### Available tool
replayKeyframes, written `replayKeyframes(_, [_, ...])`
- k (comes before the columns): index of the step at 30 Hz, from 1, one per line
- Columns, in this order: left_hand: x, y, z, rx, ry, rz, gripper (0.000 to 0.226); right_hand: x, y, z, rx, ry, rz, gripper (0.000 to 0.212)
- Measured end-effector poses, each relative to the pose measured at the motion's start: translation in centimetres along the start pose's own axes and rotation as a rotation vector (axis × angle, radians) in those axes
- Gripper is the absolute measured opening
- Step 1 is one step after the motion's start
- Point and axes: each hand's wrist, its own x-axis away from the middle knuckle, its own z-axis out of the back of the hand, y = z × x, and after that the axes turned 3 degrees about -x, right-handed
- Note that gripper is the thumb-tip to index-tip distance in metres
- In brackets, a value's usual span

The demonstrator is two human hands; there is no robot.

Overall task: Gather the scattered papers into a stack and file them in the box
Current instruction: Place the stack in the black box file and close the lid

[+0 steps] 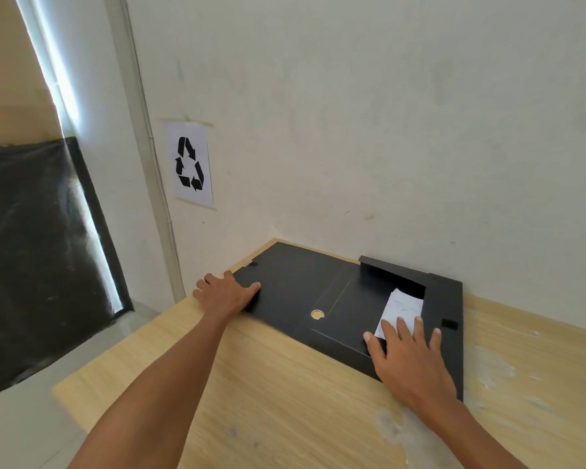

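A flat black file box (pixel 295 286) lies opened out on the wooden desk against the wall, with a round finger hole (pixel 317 314) near its middle. White papers (pixel 401 308) sit in its right-hand compartment, partly covered by a black flap. My right hand (pixel 411 357) lies flat on the box, fingers spread, with the fingertips on the papers' lower edge. My left hand (pixel 225 292) grips the box's left edge, thumb on top.
The light wooden desk (pixel 268 384) runs from the wall corner toward me; its left edge drops to the floor. A recycling sign (pixel 190 165) is taped to the wall. A dark panel (pixel 38 252) leans at the left. Pale smudges mark the desk's right side.
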Motion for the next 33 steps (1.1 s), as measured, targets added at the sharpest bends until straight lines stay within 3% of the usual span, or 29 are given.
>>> replayKeyframes(8, [0.7, 2.3, 3.1, 0.506, -0.078, 0.063, 0.092, -0.2, 0.0, -0.1, -0.005, -0.001, -0.003, 0.071])
replayKeyframes(11, [3.4, 4.9, 4.9, 0.693, 0.011, 0.018, 0.070, 0.1, 0.1, 0.1, -0.044, 0.015, -0.010, 0.071])
replayKeyframes(16, [7.9, 9.1, 8.2, 1.066, 0.272, -0.333, 0.045, 0.5, 0.5, 0.7, -0.315, 0.076, -0.019, 0.059])
replayKeyframes(20, [11.4, 11.8, 9.8, 1.177, 0.279, -0.587, 0.069, 1.1, 1.1, 2.1, -0.821, 0.183, -0.085, 0.037])
replayKeyframes(22, [13.2, 12.7, 9.5, 1.149, 0.190, -0.671, 0.073, 1.8, 1.8, 3.0, -0.988, 0.276, -0.089, 0.032])
replayKeyframes(27, [16.9, 13.8, 5.5, 0.827, -0.069, -0.989, 0.036, 2.4, 5.2, 4.2, -1.148, 0.427, -0.193, 0.028])
replayKeyframes(29, [17.7, 14.2, 3.7, 0.640, -0.140, -1.102, 0.041, 2.3, 6.8, 4.6, -1.239, 0.493, -0.252, 0.027])
replayKeyframes(33, [19.0, 15.4, 0.3, 0.101, -0.195, -1.245, 0.074, 2.4, 9.3, 5.2, -1.274, 0.542, -0.346, 0.024])
